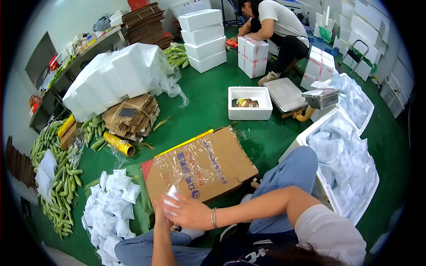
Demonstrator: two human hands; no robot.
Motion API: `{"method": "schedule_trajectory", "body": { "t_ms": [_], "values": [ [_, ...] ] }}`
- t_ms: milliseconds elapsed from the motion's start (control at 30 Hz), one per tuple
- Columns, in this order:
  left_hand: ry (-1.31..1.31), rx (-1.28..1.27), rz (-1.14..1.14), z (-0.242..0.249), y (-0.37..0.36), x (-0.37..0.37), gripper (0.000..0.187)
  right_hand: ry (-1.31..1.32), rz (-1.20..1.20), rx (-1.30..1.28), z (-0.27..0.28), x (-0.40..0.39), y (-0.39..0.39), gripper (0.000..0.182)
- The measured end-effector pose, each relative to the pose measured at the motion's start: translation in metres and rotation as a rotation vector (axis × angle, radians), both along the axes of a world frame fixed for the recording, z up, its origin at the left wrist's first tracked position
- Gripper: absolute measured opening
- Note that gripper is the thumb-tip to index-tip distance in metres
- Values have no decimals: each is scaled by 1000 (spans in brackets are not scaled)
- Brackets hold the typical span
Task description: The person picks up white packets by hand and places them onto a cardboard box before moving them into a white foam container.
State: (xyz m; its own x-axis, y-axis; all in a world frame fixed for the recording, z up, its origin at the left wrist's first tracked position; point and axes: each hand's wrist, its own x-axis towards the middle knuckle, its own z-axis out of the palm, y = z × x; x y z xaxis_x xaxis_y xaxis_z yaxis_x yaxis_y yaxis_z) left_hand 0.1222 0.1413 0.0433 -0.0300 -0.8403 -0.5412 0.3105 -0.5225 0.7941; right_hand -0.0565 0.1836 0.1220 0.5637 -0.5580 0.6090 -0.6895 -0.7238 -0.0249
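My left hand and my right hand are together in front of my lap, just over the near edge of a flattened cardboard box. A small white piece, slightly blurred, sticks up between my fingers; its kind is not clear. The right hand lies across the left and hides most of its fingers. Clear plastic film lies on the printed cardboard just beyond my hands. Beside my left knee is a heap of white ice-pack-like pouches.
Green corn cobs are piled at left. Foam boxes full of pouches stand at my right. An open foam box sits by a scale. Another person bends over a taped foam box. Stacked foam boxes stand behind.
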Motion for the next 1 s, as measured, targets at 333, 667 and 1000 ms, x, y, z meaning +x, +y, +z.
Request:
{"method": "schedule_trajectory", "body": {
  "t_ms": [333,667,1000],
  "values": [
    [59,73,-460,46,61,-26,60,-537,-24,436,4,2,-19,17],
    [-775,-331,294,200,213,102,36,-808,843,483,87,41,-4,51],
    [-1736,1066,1849,191,650,187,69,-992,158,1245,-79,-8,-146,23]
  ]
}}
